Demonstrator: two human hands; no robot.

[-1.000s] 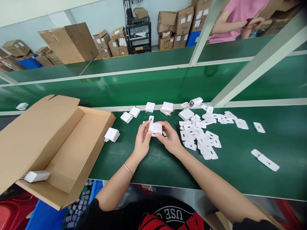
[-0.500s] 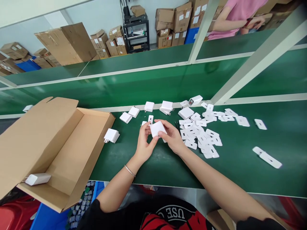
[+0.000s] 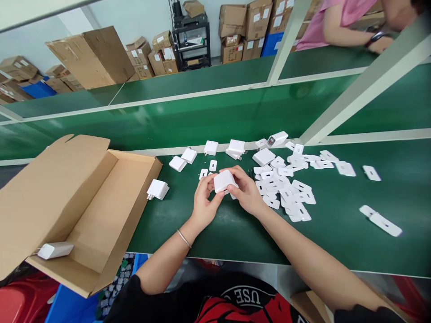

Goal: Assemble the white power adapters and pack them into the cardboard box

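Reaching in from the lower edge with both forearms, converging at frame centre. Pinching a white charger (image 3: 224,181) between the curled left hand (image 3: 204,202) and the cupped right hand (image 3: 248,195), fingers bent around its sides. Holding it just above the green table (image 3: 208,231), left of the scattered white tabs (image 3: 286,190).

Both my hands on one white charger

My left hand (image 3: 204,202) and right hand (image 3: 247,193) pinch the white charger (image 3: 223,181) above the green desk (image 3: 336,242), between an open cardboard box (image 3: 97,211) and scattered white labels (image 3: 289,193).
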